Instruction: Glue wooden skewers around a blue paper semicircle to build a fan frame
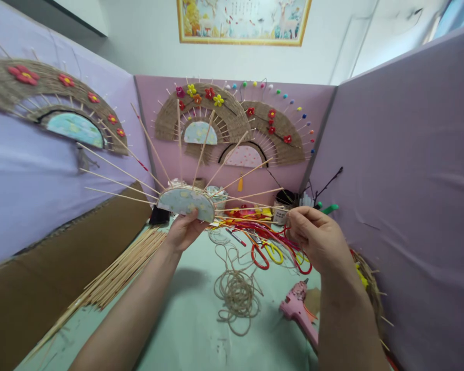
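Note:
My left hand (pixel 188 229) grips a half-round, pale blue-green patterned fan base (pixel 181 200) from below, with the thumb on its front face. Several thin wooden sticks (pixel 232 159) spread out from its curved edge like rays; one on the left has a red mark. My right hand (pixel 309 232) is closed in a pinch at the right, by the outer ends of the lowest right sticks. Whether it pinches a stick or a thin strand is hidden by the fingers. Below, between the hands, a loose coil of twine (pixel 237 293) lies on the green tabletop (pixel 193 330).
A pink glue gun (pixel 299 312) lies under my right forearm. Red-handled scissors (pixel 260 256) and colourful pipe cleaners (pixel 251 224) lie behind the twine. A bundle of sticks (pixel 123 265) rests at left. Finished woven fans (pixel 204 108) hang on the partitions.

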`<state>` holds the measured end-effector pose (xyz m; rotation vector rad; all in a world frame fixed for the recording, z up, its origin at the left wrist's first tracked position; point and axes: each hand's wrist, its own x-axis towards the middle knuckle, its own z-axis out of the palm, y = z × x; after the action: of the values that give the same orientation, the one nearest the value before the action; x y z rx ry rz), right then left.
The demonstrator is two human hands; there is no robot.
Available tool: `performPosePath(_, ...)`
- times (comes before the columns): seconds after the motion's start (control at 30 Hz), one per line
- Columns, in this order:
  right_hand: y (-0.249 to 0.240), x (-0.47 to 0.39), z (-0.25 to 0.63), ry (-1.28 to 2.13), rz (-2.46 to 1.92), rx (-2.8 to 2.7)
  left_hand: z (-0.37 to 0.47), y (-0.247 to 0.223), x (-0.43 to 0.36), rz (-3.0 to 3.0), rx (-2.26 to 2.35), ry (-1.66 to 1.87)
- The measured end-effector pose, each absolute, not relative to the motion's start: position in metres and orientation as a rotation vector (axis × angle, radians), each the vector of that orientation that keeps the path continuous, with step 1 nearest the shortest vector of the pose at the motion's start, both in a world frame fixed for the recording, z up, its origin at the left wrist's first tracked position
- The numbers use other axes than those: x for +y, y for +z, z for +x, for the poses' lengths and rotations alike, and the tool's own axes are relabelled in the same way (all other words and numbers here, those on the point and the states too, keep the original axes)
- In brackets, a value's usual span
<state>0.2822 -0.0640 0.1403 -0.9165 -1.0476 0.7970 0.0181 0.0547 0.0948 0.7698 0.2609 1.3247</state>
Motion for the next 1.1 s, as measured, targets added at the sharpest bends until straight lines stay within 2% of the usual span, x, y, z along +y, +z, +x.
performPosePath(0.2, 0.142, -0.065, 0.29, 0.561, -1.025, -1.066, 0.005, 0.085, 0.067, 0.931, 0.284, 1.252)
performPosePath(0.43, 0.139, -0.056, 0.29, 0.538, -1.078, -1.004, 0.001, 0.085, 0.069, 0.992, 0.281, 1.181)
performPosePath(0.63, 0.131, -0.05, 0.284, 0.466, -1.15, -1.085, 0.007, 0.088, 0.067, 0.858, 0.281, 1.303)
performPosePath(0.8, 0.125, -0.046, 0.265, 0.336, -1.237, -1.285, 0.018, 0.097, 0.059, 0.704, 0.276, 1.386)
performPosePath(1.1, 0.09, -0.033, 0.201, 0.423, -1.562, -1.891, 0.03, 0.118, 0.043, 0.46, 0.252, 1.453)
